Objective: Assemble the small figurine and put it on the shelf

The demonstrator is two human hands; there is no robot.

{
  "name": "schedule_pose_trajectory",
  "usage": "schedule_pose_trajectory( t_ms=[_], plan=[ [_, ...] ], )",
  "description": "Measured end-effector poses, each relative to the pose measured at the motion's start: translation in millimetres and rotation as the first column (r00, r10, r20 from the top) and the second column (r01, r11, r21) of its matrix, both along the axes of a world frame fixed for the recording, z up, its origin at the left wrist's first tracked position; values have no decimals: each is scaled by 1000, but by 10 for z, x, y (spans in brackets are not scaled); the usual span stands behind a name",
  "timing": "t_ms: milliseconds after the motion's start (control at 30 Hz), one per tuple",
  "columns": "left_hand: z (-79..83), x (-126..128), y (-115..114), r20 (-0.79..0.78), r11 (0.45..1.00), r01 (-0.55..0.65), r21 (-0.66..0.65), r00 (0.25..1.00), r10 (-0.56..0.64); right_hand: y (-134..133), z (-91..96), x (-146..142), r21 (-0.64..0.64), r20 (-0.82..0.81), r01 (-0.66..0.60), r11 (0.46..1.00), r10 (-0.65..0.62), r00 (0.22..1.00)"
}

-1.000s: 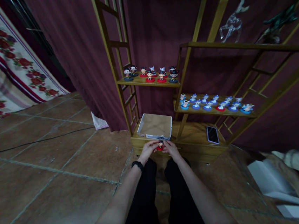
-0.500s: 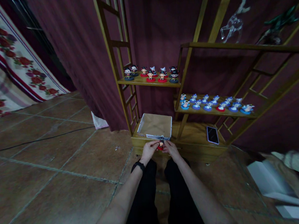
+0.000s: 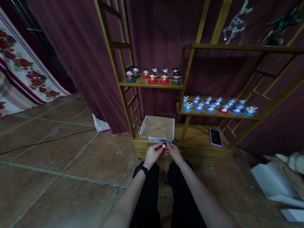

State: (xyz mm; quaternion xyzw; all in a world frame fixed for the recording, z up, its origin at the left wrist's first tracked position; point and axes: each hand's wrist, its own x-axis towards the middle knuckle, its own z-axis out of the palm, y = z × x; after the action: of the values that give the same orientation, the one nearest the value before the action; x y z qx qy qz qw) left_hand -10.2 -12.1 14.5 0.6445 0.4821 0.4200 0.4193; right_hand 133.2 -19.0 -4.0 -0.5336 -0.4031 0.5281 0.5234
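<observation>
One figurine (image 3: 164,146): my left hand (image 3: 152,155) and right hand (image 3: 175,153) are pinching it by the front edge of the box (image 3: 158,126); any slackening could be dropping it.

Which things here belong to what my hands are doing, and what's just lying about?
Likely in use:
small figurine, between left hand and right hand
box
shelf figurines

Likely just lying about:
phone
floor cable
clear ornament
</observation>
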Motion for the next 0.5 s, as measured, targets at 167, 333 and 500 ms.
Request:
schedule_pose_trajectory(
  t_ms=[167,333,500],
  plan=[
    [-19,31,55,181,993,79,-88,982,-62,15,19,-4,-5,12,-5,1000,5,1000],
    [12,22,59,301,956,135,-260,952,-53,4,59,0,55,35,-56,997,54,998],
    [23,-20,50,350,924,181,-337,935,-55,-10,72,0,107,67,-97,990,90,994]
  ],
)
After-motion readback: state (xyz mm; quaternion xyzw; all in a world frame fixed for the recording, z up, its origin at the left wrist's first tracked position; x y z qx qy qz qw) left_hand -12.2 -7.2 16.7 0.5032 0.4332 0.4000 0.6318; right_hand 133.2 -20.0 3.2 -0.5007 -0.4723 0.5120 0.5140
